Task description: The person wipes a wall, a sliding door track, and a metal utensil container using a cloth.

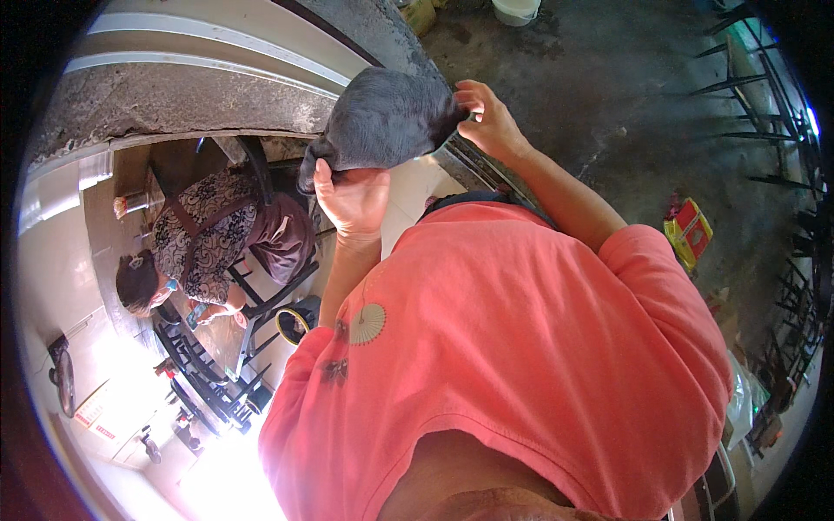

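A dark grey piece of cloth (391, 117), bunched up, spans the space between my two hands in front of my body. My left hand (355, 198) grips its lower left end, with the thumb over a fold and the palm turned up. At the cloth's right end, my right hand (488, 120) pinches a dark corner between thumb and fingers. Part of the cloth's underside and some fingertips are hidden.
Beyond my left arm a person (208, 228) sits on a black chair at a table, holding a phone. A rough ledge (189, 101) lies at the upper left. A white bucket (517, 10) stands on the floor ahead, and a red and yellow package (689, 234) lies at right.
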